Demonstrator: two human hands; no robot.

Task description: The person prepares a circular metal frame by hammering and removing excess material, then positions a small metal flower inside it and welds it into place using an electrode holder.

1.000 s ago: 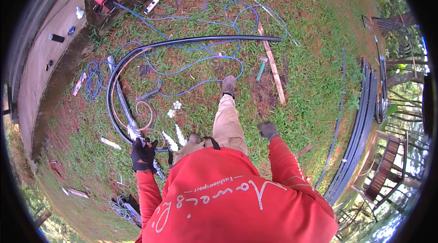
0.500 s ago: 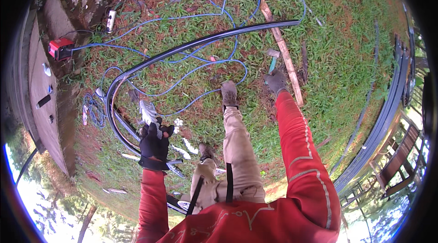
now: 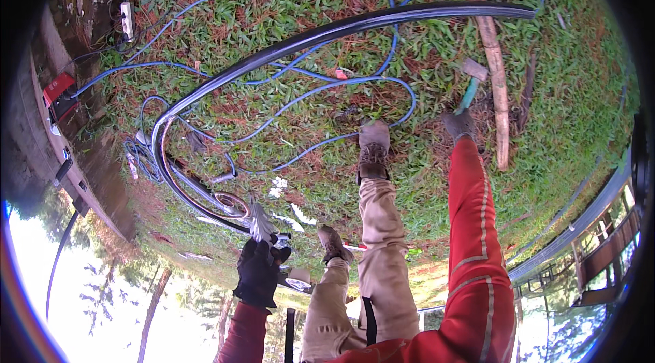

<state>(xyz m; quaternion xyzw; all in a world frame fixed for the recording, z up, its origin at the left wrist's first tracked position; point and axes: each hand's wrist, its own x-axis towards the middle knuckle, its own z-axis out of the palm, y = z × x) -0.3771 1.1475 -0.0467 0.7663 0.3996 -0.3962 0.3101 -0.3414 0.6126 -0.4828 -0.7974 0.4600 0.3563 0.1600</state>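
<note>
My left hand [image 3: 258,273], in a black glove, is closed on a pale grey, ribbed, leaf-shaped piece [image 3: 261,225]. It is beside the coiled end [image 3: 232,205] of a long curved black metal frame [image 3: 327,34] lying on the grass. Out to the right, my right hand [image 3: 459,126] wears a greyish glove and grips the teal handle of a hammer [image 3: 468,95]. The hammer's blocky grey head points away from me, near a wooden strip [image 3: 492,66]. Part of the leaf-shaped piece is hidden by the left glove.
Blue hose [image 3: 286,112] loops over the grass, under the frame. A red machine [image 3: 59,95] and a white power strip [image 3: 127,20] are at the left. White scraps [image 3: 278,187] lie near my feet. Long dark bars [image 3: 580,216] stretch along the right.
The view has shifted, so the frame and hammer appear farther right. My left hand has come back from over the frame, still with the leaf-shaped piece, uncovering the coiled end. My right hand keeps the hammer.
</note>
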